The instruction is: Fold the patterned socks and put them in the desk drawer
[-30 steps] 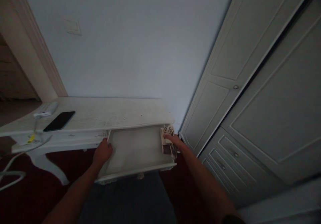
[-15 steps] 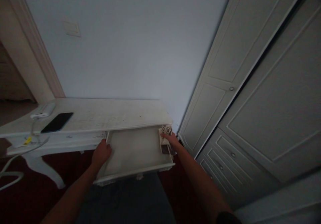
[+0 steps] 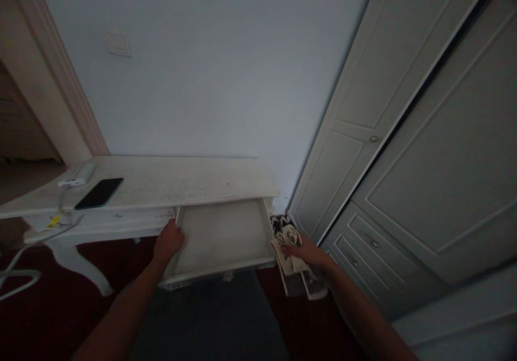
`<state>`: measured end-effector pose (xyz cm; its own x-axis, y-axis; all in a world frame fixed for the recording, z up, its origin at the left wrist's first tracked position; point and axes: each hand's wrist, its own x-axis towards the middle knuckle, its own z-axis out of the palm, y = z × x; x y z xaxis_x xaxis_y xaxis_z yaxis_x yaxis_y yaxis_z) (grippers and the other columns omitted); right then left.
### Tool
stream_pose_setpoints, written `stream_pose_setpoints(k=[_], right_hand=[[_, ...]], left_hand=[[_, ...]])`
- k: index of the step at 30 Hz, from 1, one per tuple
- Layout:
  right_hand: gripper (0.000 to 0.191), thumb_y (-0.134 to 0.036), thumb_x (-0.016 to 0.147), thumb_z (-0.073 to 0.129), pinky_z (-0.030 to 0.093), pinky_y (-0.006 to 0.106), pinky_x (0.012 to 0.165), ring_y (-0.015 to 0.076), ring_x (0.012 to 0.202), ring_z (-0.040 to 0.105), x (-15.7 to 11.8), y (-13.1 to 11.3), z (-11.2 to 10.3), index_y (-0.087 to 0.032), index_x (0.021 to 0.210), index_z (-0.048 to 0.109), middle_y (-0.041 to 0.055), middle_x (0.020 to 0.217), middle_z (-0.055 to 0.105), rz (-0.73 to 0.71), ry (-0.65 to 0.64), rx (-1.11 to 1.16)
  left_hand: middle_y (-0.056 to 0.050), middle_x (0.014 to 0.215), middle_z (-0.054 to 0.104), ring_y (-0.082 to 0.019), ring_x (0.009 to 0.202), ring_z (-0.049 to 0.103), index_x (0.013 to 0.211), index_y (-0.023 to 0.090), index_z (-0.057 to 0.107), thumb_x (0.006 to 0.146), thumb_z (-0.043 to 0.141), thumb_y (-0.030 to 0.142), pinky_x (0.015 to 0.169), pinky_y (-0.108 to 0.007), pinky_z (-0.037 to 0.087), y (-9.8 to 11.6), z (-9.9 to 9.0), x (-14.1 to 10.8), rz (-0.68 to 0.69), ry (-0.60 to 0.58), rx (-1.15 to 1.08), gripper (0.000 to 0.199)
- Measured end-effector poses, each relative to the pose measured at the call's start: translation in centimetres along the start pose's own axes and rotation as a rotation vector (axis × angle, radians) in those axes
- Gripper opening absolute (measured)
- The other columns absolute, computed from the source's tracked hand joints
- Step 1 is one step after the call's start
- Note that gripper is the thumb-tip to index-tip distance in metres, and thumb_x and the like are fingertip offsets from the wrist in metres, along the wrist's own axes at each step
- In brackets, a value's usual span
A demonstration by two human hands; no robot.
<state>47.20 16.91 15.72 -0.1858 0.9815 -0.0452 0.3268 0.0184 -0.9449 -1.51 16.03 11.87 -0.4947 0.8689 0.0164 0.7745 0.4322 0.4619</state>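
Observation:
An open white drawer [image 3: 224, 234] juts out from the white table [image 3: 194, 175], and nothing shows inside it. My left hand [image 3: 169, 241] is closed on the drawer's left side wall. Just beyond the right side of the drawer, my right hand [image 3: 307, 251] grips a bundle of beige and dark fabric items [image 3: 290, 264], whose lower ends hang down over the floor. The items have dark patterned parts near the top; what exactly they are cannot be made out.
A dark phone [image 3: 99, 193] and a white device [image 3: 78, 175] with a cable lie on the table's left part. To the right stands a pale wardrobe [image 3: 404, 151] with knobbed drawers. A switch [image 3: 118, 44] is on the wall.
My right hand has moved right, out of the drawer, carrying the fabric items over its right side. My left hand still holds the left side wall.

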Motion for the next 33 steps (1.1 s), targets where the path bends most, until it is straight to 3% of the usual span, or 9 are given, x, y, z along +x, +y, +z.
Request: stream_pose_setpoints(k=[4,7,9,13,18,22,24,26,33], right_hand=[[0.041,-0.045,0.080,0.087,0.058,0.045,0.092,0.0308,0.102,0.071,-3.1,0.0,2.6,-0.023,0.114,0.080,0.0099,0.113,0.078,-0.304,-0.055,-0.394],[0.064,-0.036,0.072,0.093,0.053,0.045,0.098,0.0337,0.114,0.064,-3.4,-0.4,7.5,-0.031,0.133,0.074,0.0110,0.124,0.073,-0.598,-0.075,-0.908],[0.068,-0.038,0.074,0.093,0.052,0.042,0.093,0.0321,0.110,0.063,-3.1,-1.3,11.1,-0.035,0.139,0.069,0.0095,0.121,0.073,-0.714,-0.112,-1.071],[0.049,-0.041,0.083,0.086,0.049,0.036,0.077,0.0276,0.097,0.062,-2.7,-4.4,18.2,-0.032,0.129,0.070,0.0045,0.107,0.073,-0.897,-0.131,-1.141],[0.018,-0.037,0.104,0.062,0.049,0.034,0.077,0.0207,0.099,0.061,-4.0,-7.6,28.2,-0.029,0.116,0.072,-0.0023,0.109,0.077,-0.985,-0.091,-1.122],[0.032,-0.031,0.112,0.042,0.053,0.036,0.077,0.0179,0.096,0.063,-5.4,-8.0,33.0,-0.033,0.114,0.074,-0.0067,0.106,0.078,-1.037,-0.019,-1.104],[0.029,-0.035,0.112,0.045,0.054,0.036,0.076,0.0187,0.095,0.064,-5.5,-7.7,32.6,-0.038,0.120,0.073,-0.0072,0.108,0.078,-1.056,-0.037,-1.088],[0.025,-0.038,0.109,0.051,0.054,0.036,0.077,0.0200,0.098,0.064,-5.3,-7.1,30.2,-0.040,0.127,0.070,-0.0057,0.114,0.078,-1.053,-0.087,-1.074],[0.031,-0.028,0.092,0.078,0.048,0.039,0.078,0.0286,0.096,0.064,-3.4,-1.2,14.6,-0.028,0.122,0.069,0.0088,0.112,0.071,-0.850,-0.016,-1.161]], left_hand=[[-0.019,0.112,0.078,-0.033,0.109,0.075,0.116,0.019,0.061,0.092,0.050,0.019,0.088,-0.040,0.055,0.1,-0.2,-0.1,0.004,0.007,0.004,0.026],[-0.019,0.113,0.078,-0.033,0.109,0.075,0.116,0.019,0.061,0.094,0.049,0.020,0.087,-0.040,0.055,0.1,-0.3,-0.2,0.005,0.016,0.005,0.025],[-0.018,0.113,0.078,-0.033,0.109,0.075,0.116,0.019,0.060,0.093,0.050,0.020,0.086,-0.039,0.055,0.1,-0.2,-0.1,0.004,0.020,0.005,0.026],[-0.016,0.110,0.078,-0.032,0.108,0.076,0.117,0.021,0.060,0.094,0.050,0.020,0.086,-0.038,0.055,0.0,-0.2,-0.1,0.005,0.015,0.011,0.026],[-0.020,0.116,0.076,-0.032,0.112,0.075,0.117,0.018,0.058,0.099,0.041,0.022,0.089,-0.038,0.054,0.0,-0.2,-0.2,0.014,0.008,0.031,0.025],[-0.019,0.116,0.076,-0.031,0.112,0.074,0.115,0.019,0.059,0.099,0.042,0.021,0.091,-0.038,0.054,0.0,-0.2,-0.4,0.028,0.011,0.035,0.023],[-0.018,0.114,0.076,-0.031,0.110,0.075,0.115,0.019,0.059,0.099,0.042,0.020,0.091,-0.038,0.054,0.0,-0.2,-0.5,0.033,0.013,0.030,0.023],[-0.017,0.113,0.076,-0.030,0.110,0.075,0.115,0.020,0.059,0.098,0.043,0.020,0.090,-0.037,0.053,0.1,-0.2,-0.5,0.036,0.016,0.021,0.023],[-0.018,0.113,0.076,-0.031,0.110,0.075,0.115,0.018,0.062,0.096,0.046,0.017,0.089,-0.036,0.054,0.3,-0.2,-0.2,0.024,0.013,-0.027,0.025]])
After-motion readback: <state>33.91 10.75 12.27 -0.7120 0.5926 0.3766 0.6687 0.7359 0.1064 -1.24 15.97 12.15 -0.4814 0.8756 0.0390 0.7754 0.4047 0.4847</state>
